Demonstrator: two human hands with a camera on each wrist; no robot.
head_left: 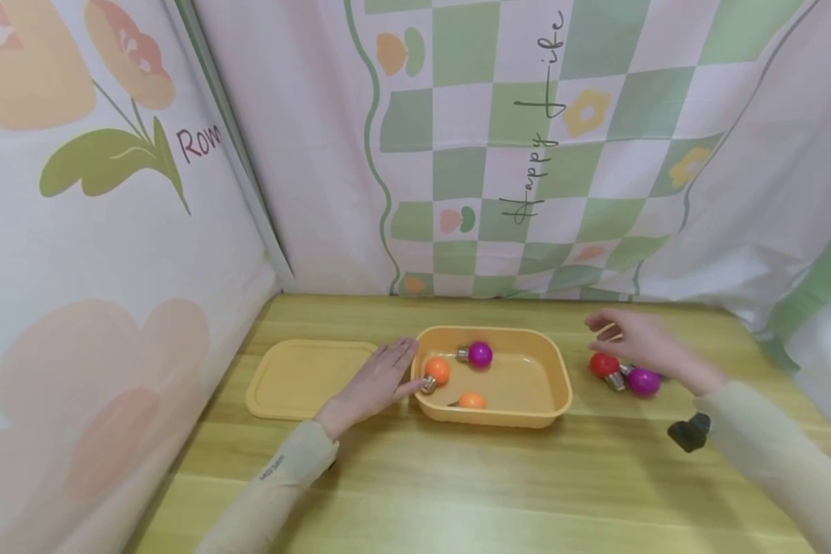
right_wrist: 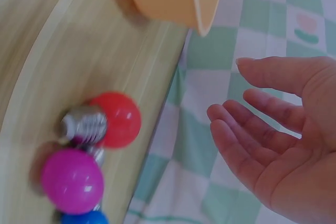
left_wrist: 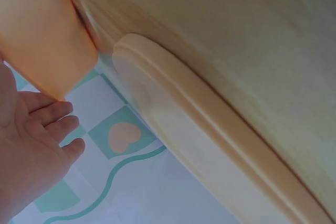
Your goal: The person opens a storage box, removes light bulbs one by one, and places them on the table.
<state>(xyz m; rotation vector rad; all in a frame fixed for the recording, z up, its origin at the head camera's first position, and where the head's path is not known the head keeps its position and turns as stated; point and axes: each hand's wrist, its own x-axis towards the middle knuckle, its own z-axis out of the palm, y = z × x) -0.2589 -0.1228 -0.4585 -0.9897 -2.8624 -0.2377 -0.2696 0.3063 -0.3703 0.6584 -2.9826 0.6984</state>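
My left hand (head_left: 377,382) rests at the left rim of a yellow plastic container (head_left: 554,400), fingers extended and thumb along its near-left side. Inside the container lie a purple light bulb (head_left: 480,355) and two orange light bulbs, one (head_left: 437,370) by the left wall and another (head_left: 472,401) by the near wall. My right hand (head_left: 640,338) hovers above a small group of bulbs, fingers loosely bent, nothing between them. That group has a red bulb (right_wrist: 119,120), a purple bulb (right_wrist: 72,181) and a partly hidden blue bulb (right_wrist: 85,217), all with silvery screw bases.
A flat yellow lid (head_left: 298,381) lies on the wooden table (head_left: 457,492) left of the container, partly behind my left hand. Printed cloth (head_left: 512,154) hangs along the table's back edge, with another printed cloth (head_left: 111,254) at the left side.
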